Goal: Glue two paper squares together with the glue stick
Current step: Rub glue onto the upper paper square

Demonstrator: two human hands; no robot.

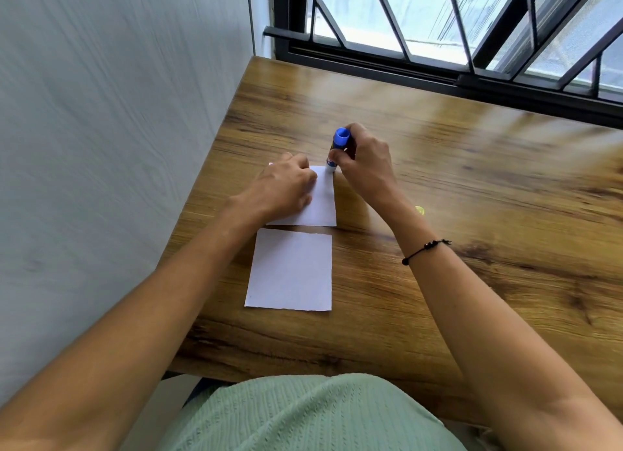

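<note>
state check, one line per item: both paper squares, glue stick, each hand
far paper square: flat, pinned by left hand
near paper square: flat, untouched
glue stick: upright, tip on far square's corner
left hand: pressing on paper
right hand: gripping glue stick

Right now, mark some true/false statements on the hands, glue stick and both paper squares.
1. The right hand holds the glue stick upright at the far paper square. True.
2. The left hand is lifted off the table. False: it rests on the far paper square.
3. The near paper square lies flat and untouched. True.
4. The two squares are stacked. False: they lie apart, with a strip of table between them.
5. The glue stick touches the near square. False: its tip meets the far square's far right corner.
</note>
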